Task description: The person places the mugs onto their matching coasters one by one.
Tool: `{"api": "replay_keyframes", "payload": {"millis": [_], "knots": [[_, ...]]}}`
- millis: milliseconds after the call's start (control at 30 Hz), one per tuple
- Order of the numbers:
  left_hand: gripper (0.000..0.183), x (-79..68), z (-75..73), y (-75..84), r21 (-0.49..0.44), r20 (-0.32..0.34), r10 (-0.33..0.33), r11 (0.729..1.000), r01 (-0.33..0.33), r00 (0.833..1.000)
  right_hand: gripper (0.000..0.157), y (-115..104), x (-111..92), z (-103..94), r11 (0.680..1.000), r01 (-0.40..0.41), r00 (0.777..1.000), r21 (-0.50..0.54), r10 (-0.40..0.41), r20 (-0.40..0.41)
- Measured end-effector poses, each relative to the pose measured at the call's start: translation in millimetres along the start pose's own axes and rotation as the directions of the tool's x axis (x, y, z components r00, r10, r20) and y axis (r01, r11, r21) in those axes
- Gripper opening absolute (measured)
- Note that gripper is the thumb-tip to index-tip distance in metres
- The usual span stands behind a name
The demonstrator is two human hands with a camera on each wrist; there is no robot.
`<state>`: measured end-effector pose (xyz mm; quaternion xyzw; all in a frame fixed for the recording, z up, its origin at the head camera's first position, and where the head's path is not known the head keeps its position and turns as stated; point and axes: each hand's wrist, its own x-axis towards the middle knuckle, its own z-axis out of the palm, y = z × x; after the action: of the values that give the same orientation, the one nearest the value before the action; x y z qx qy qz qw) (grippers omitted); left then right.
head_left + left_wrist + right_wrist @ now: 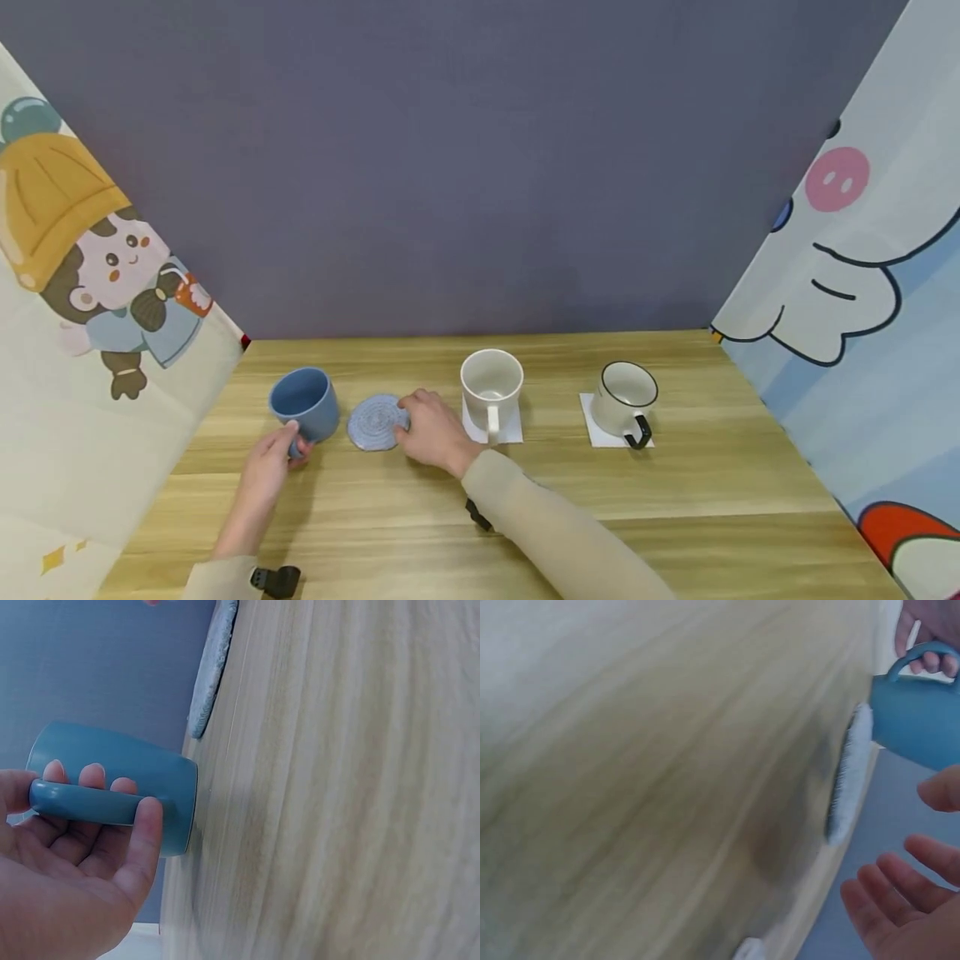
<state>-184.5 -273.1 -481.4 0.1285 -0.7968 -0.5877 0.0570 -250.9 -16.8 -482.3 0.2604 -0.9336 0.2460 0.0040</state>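
My left hand (266, 467) holds a blue mug (306, 404) by its handle, fingers curled through the loop in the left wrist view. The mug is upright at the left of the table; whether its base touches the wood I cannot tell. Just right of it lies a round, grey-blue woven coaster (372, 423). My right hand (433, 429) hovers at the coaster's right edge. In the right wrist view, thumb and fingers (900, 889) are spread apart with nothing between them, and the coaster (850, 776) lies beyond them.
A white mug (491, 385) stands on a white square coaster (513, 432) right of my right hand. Farther right, a white mug with black rim and handle (624, 398) stands on another white square (600, 435). A grey wall (480, 167) rises behind the wooden table (420, 533).
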Motion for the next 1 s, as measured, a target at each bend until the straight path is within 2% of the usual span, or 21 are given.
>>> {"api": "replay_keyframes", "payload": {"millis": [167,433,767,1000], "knots": [[0.045,0.8,1.6,-1.7,-0.021,0.005,-0.019,1.0,0.019,1.0,0.043,5,3,5.4,0.998,-0.014,1.0,-0.057,0.015,0.017],[0.044,-0.7,2.8,-1.7,-0.03,-0.012,-0.005,1.0,0.005,1.0,0.043,10,8,15.0,0.997,0.012,1.0,-0.078,-0.011,0.007],[0.045,-0.1,-1.1,-3.6,-0.016,-0.011,-0.021,1.0,0.021,1.0,0.044,4,11,26.8,0.979,0.043,0.998,-0.199,-0.032,0.06],[0.044,1.0,-2.2,-2.1,-0.028,-0.01,-0.016,0.999,0.016,1.0,0.04,0,17,25.3,0.977,0.023,0.996,-0.21,-0.005,0.087]]}}
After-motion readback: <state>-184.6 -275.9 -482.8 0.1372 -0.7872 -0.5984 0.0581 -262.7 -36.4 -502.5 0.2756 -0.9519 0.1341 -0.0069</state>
